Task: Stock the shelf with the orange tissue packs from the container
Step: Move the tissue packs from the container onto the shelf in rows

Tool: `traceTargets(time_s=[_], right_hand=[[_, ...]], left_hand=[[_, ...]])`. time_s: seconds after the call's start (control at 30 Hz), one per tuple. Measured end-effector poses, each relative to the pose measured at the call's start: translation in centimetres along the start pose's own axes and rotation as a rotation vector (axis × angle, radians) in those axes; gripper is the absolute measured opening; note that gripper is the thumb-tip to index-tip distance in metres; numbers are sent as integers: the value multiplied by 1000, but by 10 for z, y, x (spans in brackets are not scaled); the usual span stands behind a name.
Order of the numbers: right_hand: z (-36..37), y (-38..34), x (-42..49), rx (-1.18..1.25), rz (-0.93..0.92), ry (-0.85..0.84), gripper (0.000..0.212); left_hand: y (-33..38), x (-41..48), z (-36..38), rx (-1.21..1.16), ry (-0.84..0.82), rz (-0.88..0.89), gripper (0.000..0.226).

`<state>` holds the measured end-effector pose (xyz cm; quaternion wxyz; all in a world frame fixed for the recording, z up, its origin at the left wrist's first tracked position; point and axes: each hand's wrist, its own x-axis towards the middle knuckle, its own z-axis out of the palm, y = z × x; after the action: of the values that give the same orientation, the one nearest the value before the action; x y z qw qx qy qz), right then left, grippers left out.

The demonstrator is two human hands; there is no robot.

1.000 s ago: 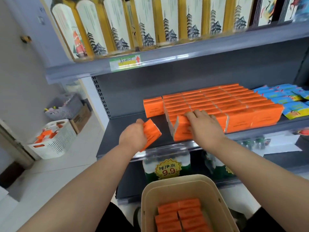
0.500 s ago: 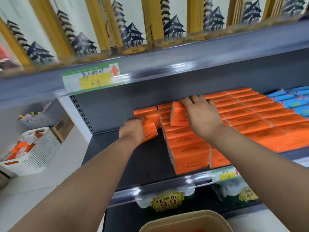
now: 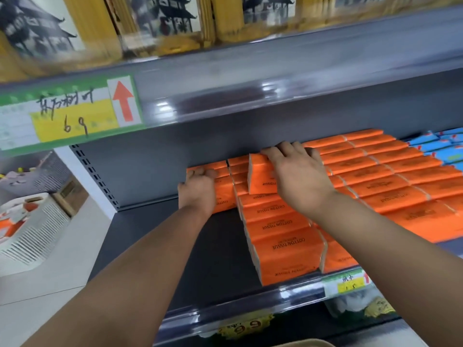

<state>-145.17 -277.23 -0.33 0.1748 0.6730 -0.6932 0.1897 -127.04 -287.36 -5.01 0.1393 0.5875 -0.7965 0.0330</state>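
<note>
A grey metal shelving unit (image 3: pixel 155 169) is filling most of the view, its perforated upright standing at the left and a pale tiled floor (image 3: pixel 50 284) showing beyond it. The shelf above (image 3: pixel 275 78) is carrying yellow-edged boxes printed with pagodas, badly blurred, and its front rail is holding a green and yellow price label (image 3: pixel 67 113) with a red arrow pointing up. The dark shelf board (image 3: pixel 155 246) below is lying bare on its left part, while rows of orange tissue packs (image 3: pixel 375 181) are covering the middle and right, running from the back panel to the front lip (the print on them is reading "COTTON TISSUE", upside down from here). Blue packs (image 3: pixel 443 151) are sitting just beside them at the far right. On the floor at left a white slotted basket (image 3: pixel 37 229) is holding orange items.

The right hand (image 3: pixel 298 176) is lying palm down with fingers curled over one orange pack (image 3: pixel 260 176), which is standing tilted atop the row near the back. The left hand (image 3: pixel 198 191) is gripping another pack (image 3: pixel 223 194) against the leftmost stack, fingers wrapped over its top. A beige container rim (image 3: pixel 300 343) is peeking in at the bottom edge.
</note>
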Motion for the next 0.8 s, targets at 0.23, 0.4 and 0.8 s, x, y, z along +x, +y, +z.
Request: traceTargets(time_s=[0.23, 0.4, 0.8], right_hand=[[-16, -32, 9, 75, -26, -4, 57], [-17, -86, 20, 228, -121, -41, 52], [56, -126, 18, 82, -145, -338, 56]], left_hand=[[-25, -30, -26, -90, 64, -57, 48], [-54, -61, -50, -137, 53, -130, 53], [-88, -73, -49, -136, -24, -169, 48]])
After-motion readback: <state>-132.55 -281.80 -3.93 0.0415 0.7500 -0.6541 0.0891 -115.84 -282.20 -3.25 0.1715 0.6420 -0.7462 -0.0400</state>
